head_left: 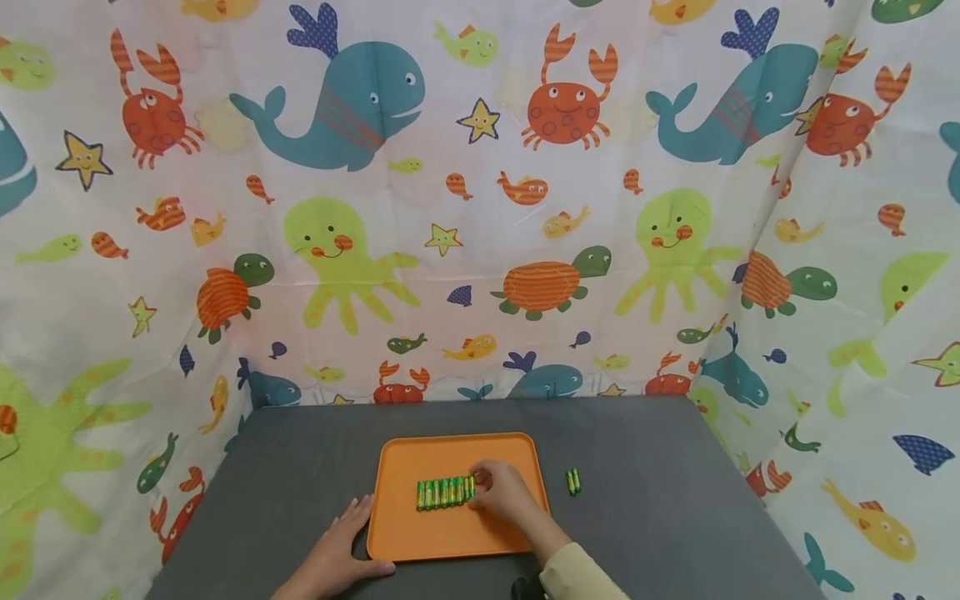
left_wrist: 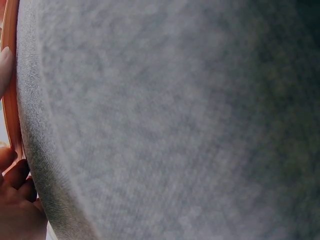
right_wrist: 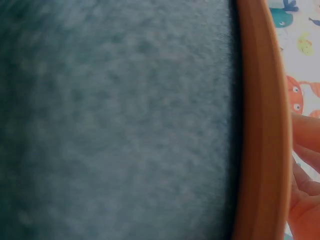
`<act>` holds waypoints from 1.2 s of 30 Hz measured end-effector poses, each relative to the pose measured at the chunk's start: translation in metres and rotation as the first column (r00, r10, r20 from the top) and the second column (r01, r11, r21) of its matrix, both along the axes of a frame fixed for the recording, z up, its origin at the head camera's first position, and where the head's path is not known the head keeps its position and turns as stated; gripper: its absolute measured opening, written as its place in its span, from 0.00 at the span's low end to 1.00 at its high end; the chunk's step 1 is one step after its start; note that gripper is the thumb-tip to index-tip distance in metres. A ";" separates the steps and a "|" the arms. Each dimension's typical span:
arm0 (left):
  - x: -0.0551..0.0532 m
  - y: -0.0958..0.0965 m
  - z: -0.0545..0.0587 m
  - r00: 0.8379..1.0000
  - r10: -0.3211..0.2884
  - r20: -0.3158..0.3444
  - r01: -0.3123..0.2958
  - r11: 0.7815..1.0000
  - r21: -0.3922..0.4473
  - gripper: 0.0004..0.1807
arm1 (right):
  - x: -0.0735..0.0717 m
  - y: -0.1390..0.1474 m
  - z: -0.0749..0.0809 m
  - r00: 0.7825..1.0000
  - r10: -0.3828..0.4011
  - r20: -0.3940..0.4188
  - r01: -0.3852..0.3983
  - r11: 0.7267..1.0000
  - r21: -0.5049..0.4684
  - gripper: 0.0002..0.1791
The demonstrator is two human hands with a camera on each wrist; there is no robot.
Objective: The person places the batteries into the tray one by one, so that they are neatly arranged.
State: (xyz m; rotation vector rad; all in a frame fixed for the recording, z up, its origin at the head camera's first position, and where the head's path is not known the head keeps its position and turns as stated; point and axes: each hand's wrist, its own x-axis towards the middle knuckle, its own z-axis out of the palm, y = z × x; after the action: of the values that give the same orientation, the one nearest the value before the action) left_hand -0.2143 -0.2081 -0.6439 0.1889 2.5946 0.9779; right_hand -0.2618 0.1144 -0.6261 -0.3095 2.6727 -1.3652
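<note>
An orange tray (head_left: 450,537) lies on the dark grey table. Inside it, several green and yellow batteries (head_left: 442,493) stand side by side in a row. At the row's right end my right hand (head_left: 502,496) pinches a battery (head_left: 472,487) between thumb and fingers, its far side partly hidden by them. My left hand (head_left: 337,546) rests at the tray's left edge, fingers extended along the rim and thumb by the front corner. In the left wrist view, a fingertip (left_wrist: 5,70) touches the tray's orange rim (left_wrist: 11,117). The right wrist view shows only part of the right hand (right_wrist: 306,200) beyond the rim.
Two more batteries (head_left: 573,482) lie together on the table (head_left: 637,500), right of the tray. A curtain (head_left: 465,208) printed with sea animals surrounds the table at the back and sides. A small dark object (head_left: 527,588) shows at the front, beside the right sleeve (head_left: 581,575).
</note>
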 end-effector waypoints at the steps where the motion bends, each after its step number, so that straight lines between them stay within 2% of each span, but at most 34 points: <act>1: 0.000 -0.001 0.000 1.000 0.000 -0.003 0.000 1.000 0.002 0.67 | 0.000 -0.001 0.001 1.000 0.002 0.001 -0.002 1.000 0.001 0.26; 7: 0.001 -0.002 -0.002 0.999 -0.012 -0.030 0.012 1.000 -0.007 0.67 | 0.002 0.001 0.005 1.000 0.000 0.017 0.000 1.000 -0.003 0.29; 18: 0.006 0.000 -0.002 0.999 -0.009 -0.046 0.008 1.000 -0.023 0.67 | 0.012 0.024 0.014 1.000 0.010 -0.002 -0.010 0.992 -0.123 0.31; 24: 0.008 0.002 -0.001 0.999 0.004 -0.035 -0.005 1.000 -0.027 0.67 | 0.014 0.045 0.025 0.997 -0.056 -0.044 0.053 0.996 -0.067 0.28; 31: 0.006 0.004 0.001 1.000 0.008 -0.030 -0.009 1.000 -0.027 0.68 | 0.011 0.079 0.035 0.984 -0.152 -0.096 0.149 0.988 -0.034 0.26; 36: 0.008 0.003 0.003 1.000 0.006 -0.023 -0.006 1.000 -0.002 0.67 | 0.011 0.103 0.034 0.975 -0.206 -0.080 0.203 0.978 -0.037 0.26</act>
State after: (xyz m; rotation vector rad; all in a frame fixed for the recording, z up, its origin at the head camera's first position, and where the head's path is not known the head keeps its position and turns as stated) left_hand -0.2061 -0.2051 -0.6413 0.1929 2.6182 0.9801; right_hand -0.2508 0.2172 -0.5924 -0.0972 2.8226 -1.4774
